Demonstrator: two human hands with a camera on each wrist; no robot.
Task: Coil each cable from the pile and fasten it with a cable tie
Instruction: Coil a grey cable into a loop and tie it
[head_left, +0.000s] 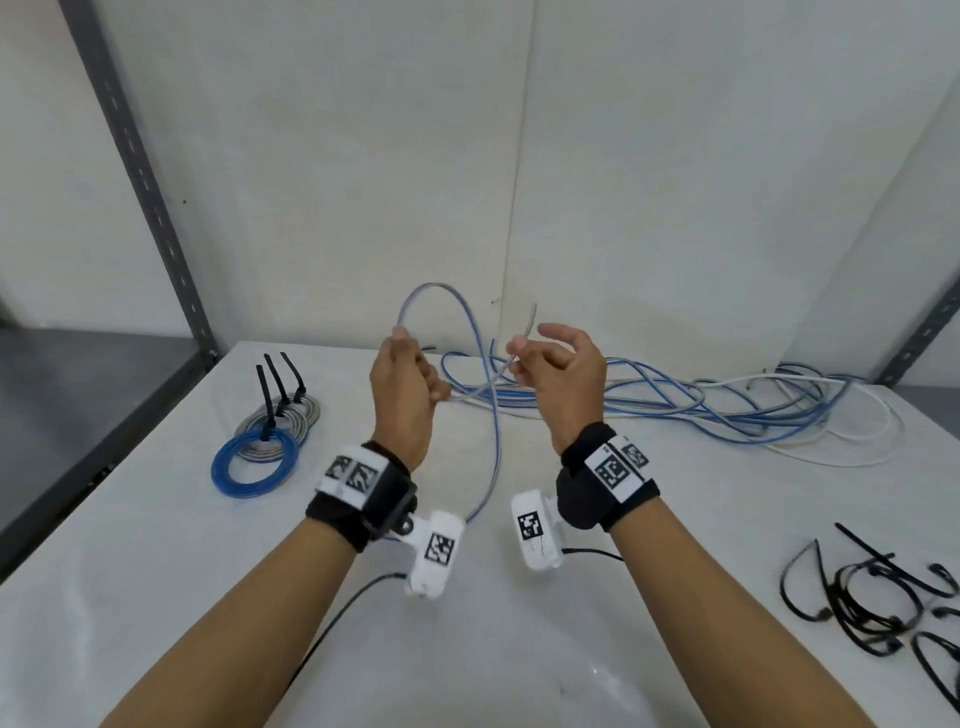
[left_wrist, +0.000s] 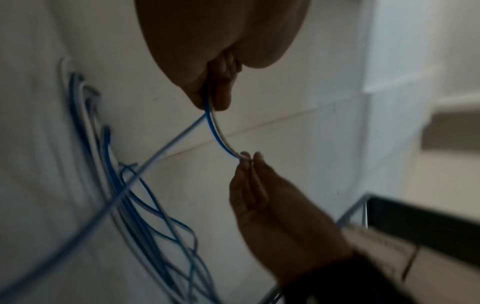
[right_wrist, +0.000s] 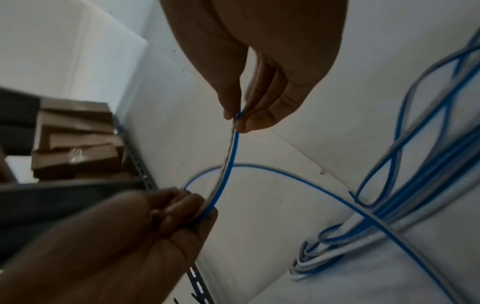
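First loop forming, tangle waiting behind

At centre frame, the left hand (head_left: 402, 387) and right hand (head_left: 558, 371) each pinch the blue-and-grey cable (head_left: 447, 296), held as a raised arch above the white table (head_left: 156, 545). Its tail runs into the loose pile (head_left: 701, 402) at centre right, where it could snag and drag neighbours along. Finished coils (head_left: 265, 441) lie middle left; cable ties (head_left: 872, 597) lower right. A light pinch may let the springy loop escape.
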